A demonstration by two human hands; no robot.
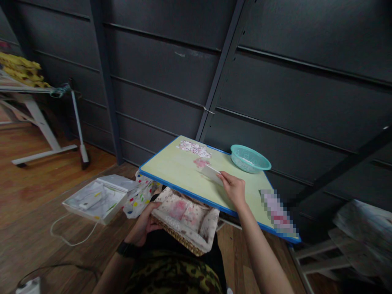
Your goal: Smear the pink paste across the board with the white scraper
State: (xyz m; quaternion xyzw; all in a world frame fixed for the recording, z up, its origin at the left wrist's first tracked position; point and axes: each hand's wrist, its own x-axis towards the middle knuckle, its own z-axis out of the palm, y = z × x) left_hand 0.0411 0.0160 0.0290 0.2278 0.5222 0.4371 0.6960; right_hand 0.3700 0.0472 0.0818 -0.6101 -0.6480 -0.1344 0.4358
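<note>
We take this for a small workshop: a dark panelled wall (162, 61) with upright ribs runs behind, planks (27, 228) cover the floor, 1 low table (171, 171) bears a heap of small pieces (194, 148) and 1 turquoise basin (260, 164), and at left we see 1 white-legged table (41, 118) piled with yellow things (23, 69).

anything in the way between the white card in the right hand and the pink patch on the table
Nothing visible: the white card in the right hand reaches close to the pink patch, though contact is unclear. The teal basket stands off to the right.
</note>
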